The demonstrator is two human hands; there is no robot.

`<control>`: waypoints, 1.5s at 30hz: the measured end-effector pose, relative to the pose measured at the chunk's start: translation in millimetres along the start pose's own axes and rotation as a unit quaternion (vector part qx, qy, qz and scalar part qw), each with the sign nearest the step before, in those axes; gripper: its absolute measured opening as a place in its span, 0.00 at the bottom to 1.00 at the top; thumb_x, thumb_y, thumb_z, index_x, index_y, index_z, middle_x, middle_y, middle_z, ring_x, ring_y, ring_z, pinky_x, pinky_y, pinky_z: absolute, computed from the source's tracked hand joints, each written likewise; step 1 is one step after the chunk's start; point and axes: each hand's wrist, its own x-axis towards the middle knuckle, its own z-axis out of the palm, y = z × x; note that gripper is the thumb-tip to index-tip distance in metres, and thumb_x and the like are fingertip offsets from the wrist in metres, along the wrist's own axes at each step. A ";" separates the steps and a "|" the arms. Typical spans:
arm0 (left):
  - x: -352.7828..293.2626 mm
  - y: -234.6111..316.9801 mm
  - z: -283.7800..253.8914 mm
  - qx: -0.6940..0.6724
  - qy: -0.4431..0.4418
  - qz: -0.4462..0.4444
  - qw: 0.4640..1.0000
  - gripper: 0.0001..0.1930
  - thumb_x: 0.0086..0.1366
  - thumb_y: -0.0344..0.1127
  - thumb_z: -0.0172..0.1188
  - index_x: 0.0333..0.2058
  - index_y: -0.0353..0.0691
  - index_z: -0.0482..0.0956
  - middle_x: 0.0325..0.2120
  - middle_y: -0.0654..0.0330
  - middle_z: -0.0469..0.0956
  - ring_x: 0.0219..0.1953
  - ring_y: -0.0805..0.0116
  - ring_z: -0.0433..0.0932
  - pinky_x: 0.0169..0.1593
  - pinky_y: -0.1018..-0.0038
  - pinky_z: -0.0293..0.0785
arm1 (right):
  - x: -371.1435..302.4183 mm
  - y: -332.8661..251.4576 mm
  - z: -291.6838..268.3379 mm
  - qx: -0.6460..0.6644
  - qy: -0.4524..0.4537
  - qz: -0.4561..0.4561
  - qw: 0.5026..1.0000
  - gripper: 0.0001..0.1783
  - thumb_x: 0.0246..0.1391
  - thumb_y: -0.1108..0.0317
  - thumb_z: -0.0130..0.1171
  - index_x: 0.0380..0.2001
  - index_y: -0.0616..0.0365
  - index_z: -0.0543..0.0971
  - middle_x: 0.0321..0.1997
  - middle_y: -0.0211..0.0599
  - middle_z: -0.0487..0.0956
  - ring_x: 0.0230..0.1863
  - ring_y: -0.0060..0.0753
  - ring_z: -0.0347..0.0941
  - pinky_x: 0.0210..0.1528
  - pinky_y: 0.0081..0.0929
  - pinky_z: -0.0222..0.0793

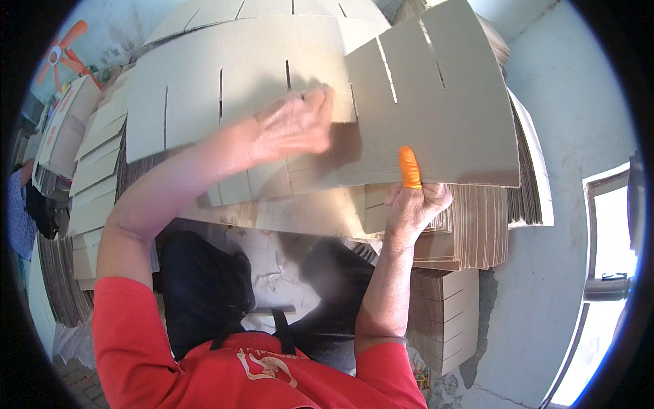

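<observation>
My right hand [419,204] grips the lower edge of a slotted cardboard sheet [449,129]. An orange finger cover [409,167] on its thumb presses on the sheet's face, and the fingers curl beneath. This sheet is tilted, with slits running down from its far edge. My left hand [296,123] is closed, with bent fingers, over another slotted cardboard sheet [191,88] farther left. Slightly blurred, it hides whatever its fingertips may hold. Below it lies a further cardboard piece [272,184], overlapped by the held sheet.
Stacked cardboard [480,225] stands under the held sheet, with another slotted stack [446,313] lower right. More slotted stacks [99,157] line the left side. An orange fan [65,54] is at the far left, and a wall [579,123] bounds the right. Another person's patterned clothing [20,211] shows at the left rim.
</observation>
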 end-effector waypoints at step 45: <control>21.8 -56.4 40.1 -0.010 0.146 -0.035 0.989 0.14 0.51 0.26 0.59 0.38 0.26 0.80 0.51 0.50 0.73 0.47 0.63 0.73 0.37 0.76 0.81 | -18.6 4.1 22.8 0.162 -0.035 0.187 0.968 0.08 0.53 0.80 0.55 0.34 0.62 0.82 0.26 0.29 0.78 0.19 0.17 0.71 0.16 0.18 0.69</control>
